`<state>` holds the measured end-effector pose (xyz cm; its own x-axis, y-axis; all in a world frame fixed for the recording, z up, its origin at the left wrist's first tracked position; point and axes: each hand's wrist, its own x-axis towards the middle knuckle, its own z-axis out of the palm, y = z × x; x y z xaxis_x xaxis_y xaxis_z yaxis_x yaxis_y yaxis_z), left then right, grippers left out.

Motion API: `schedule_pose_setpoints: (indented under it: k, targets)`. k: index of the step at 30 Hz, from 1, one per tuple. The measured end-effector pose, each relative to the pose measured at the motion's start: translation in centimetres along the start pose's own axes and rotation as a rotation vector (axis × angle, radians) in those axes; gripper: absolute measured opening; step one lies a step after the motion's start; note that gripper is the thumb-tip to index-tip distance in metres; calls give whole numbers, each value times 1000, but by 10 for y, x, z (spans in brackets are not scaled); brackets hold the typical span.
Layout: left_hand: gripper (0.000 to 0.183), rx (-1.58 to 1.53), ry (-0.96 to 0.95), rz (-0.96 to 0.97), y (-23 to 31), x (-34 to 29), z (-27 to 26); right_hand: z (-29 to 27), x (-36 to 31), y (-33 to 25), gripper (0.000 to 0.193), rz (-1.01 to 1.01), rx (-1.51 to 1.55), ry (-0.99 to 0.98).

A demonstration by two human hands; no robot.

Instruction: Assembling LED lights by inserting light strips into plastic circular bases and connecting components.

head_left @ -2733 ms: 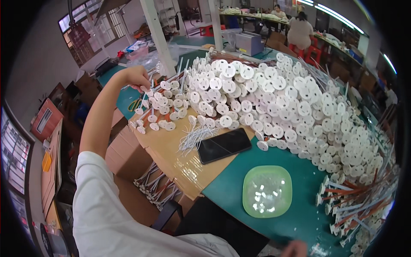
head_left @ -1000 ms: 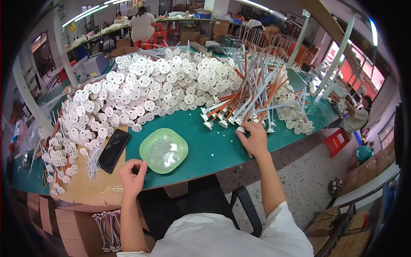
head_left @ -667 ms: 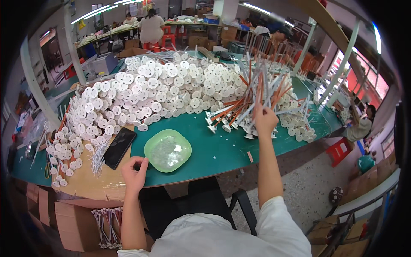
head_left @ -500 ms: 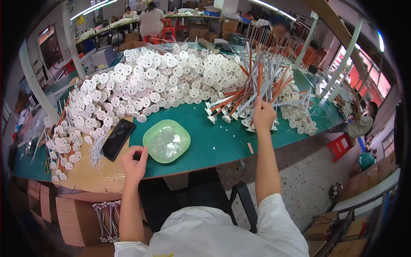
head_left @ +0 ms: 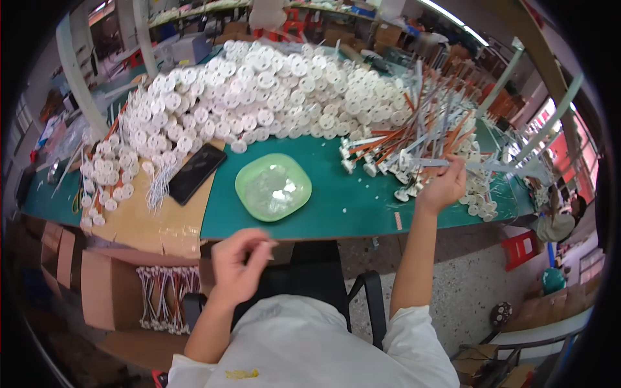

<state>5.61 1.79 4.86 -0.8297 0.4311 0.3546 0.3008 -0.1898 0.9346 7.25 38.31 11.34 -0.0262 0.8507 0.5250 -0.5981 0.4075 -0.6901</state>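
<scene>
Green table (head_left: 356,226) heaped with white discs (head_left: 259,84).
My right fingers (head_left: 458,171) pinch a disc-ended strip (head_left: 488,166), best kept level; my curled left fingers (head_left: 242,238) blur, contents uncertain.

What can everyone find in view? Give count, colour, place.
Table: one, green, centre
Discs: uncountable, white, table's back
Strips: many, grey and orange, right
Cardboard sheet: one, brown, table's left
Smartphone: one, black, on that sheet
Cords: one bunch, white, beside smartphone
Dish: one, green, front centre
Open carton: one, brown, lower left
Chair: one, black, below table
Stools: several, red, right and background
People: at least two, pale tops, right and background
Left hand: one, bare, before the dish
Right hand: one, bare, holding a grey strip
</scene>
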Motion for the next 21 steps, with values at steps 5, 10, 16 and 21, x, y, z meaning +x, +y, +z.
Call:
schedule_pose_setpoints:
  k: [5, 10, 16, 21]
  targets:
    - [44, -525, -290, -147, -10, -13, 40, -11, -145, -72, 32, 461, 28, -810]
    - [21, -313, -734, -42, -11, -53, 56, -29, -189, -71, 34, 811, 299, -1112]
    - [17, -372, -491, -46, 1, -70, 42, -10, -216, -84, 25, 254, 122, -889]
    - [15, -249, -275, -8, 19, -53, 17, -23, -213, -94, 26, -477, 92, -1139]
